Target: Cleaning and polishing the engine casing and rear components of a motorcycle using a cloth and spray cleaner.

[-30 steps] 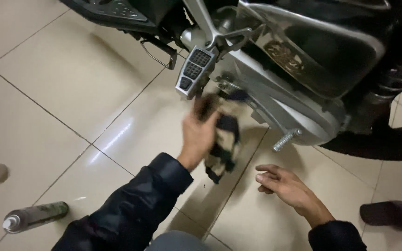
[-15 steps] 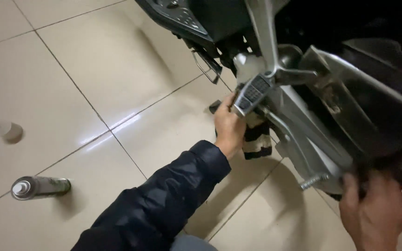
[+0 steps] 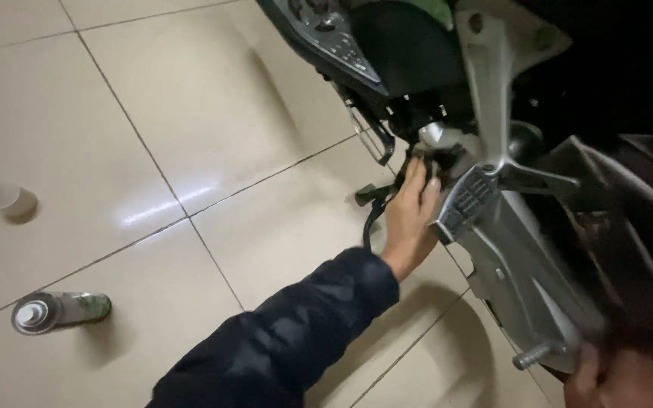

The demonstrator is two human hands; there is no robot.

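Left hand (image 3: 410,215) grips a dark cloth (image 3: 434,162) under the motorcycle (image 3: 508,249); capless spray can (image 3: 58,311) lies apart.

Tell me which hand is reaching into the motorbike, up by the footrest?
The left hand, the one with the dark padded sleeve, has its fingers beside the ribbed footrest. The right hand sits low at the picture's bottom edge.

There is one view only, from a camera on the person's head, tilted steeply down and a little forward over the tiled floor (image 3: 190,113). It sits close, with the motorcycle (image 3: 523,227) crowding the right and top of the frame and the left hand (image 3: 408,219) near the middle at arm's reach. The right hand (image 3: 621,378) is cut off by the bottom right corner, and a spray can (image 3: 58,311) lies low on the left.
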